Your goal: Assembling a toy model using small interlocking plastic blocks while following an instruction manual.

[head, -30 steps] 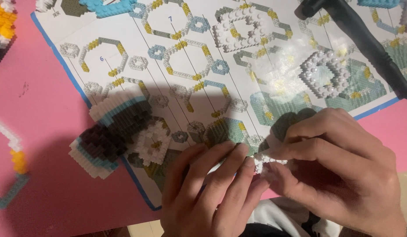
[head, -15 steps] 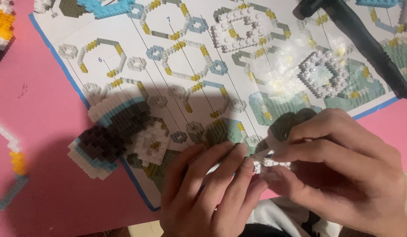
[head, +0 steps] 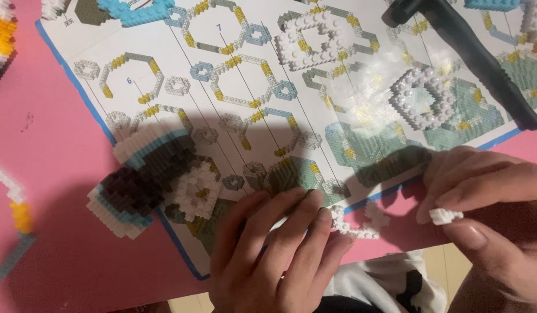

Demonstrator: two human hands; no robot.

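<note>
My left hand rests at the near edge of the instruction sheet, its fingertips pinching a small ring-shaped piece of white bricks. My right hand sits to the right, apart from the left, and pinches a tiny white brick between thumb and forefinger. To the left of my left hand, a built model of white, blue and dark brown bricks lies on the sheet's edge.
A white ring assembly and a white lattice assembly lie on the sheet. A black tool handle crosses the top right. Yellow-and-white brick pieces sit at the far left on the pink table.
My hands were joined over one white piece. They have separated: the right hand moved right with a small white brick, and the left keeps the white ring piece.
</note>
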